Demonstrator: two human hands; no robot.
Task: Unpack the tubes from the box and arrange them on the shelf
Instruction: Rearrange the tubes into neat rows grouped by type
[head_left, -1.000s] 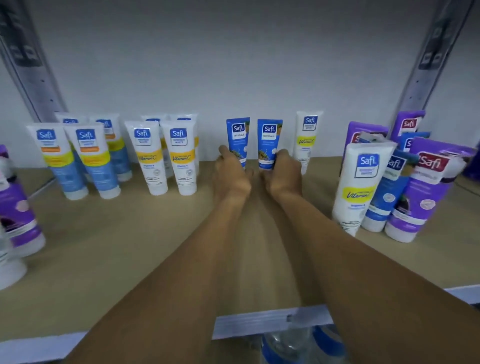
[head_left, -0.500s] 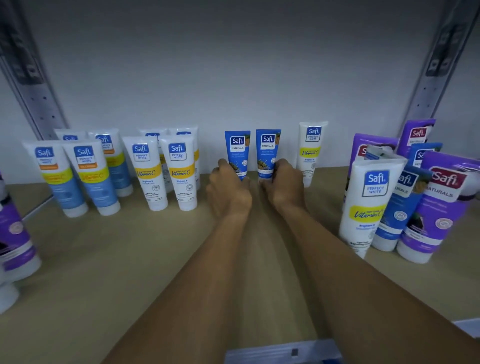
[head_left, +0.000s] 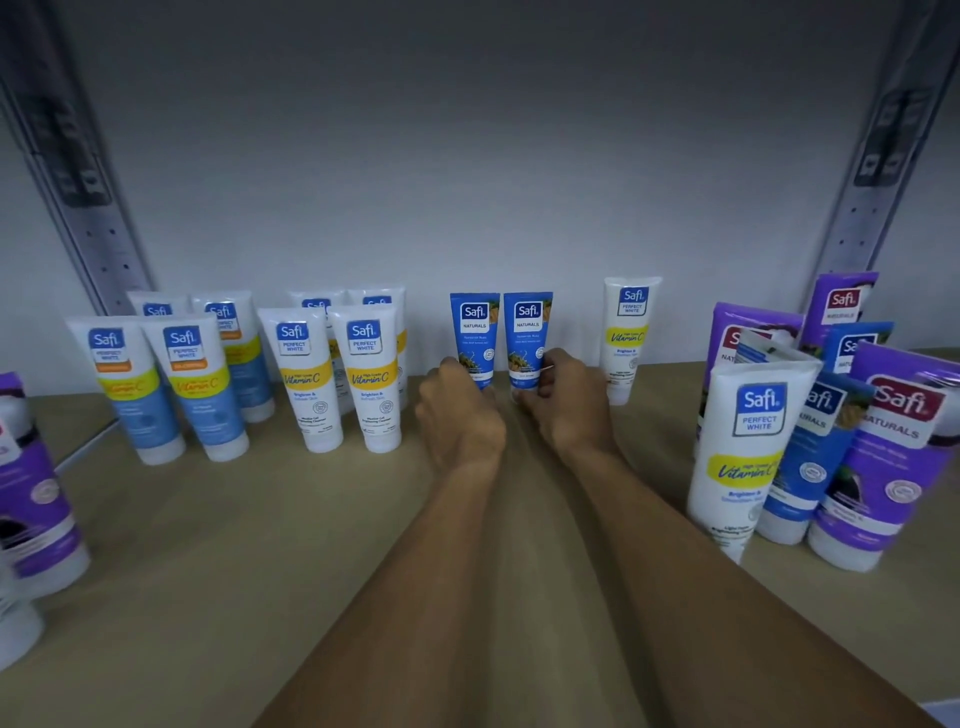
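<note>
While your two arms reach side by side toward the back of the shelf, your left hand curls its fingers round the foot of the left blue tube, and your right hand pinches the foot of the right blue tube. Both tubes stand upright, just beside each other, near the back wall, directly beyond your knuckles. To the right, a little apart, stands a white tube. To the left stand white tubes with yellow bands, and purple tubes crowd the far right.
</note>
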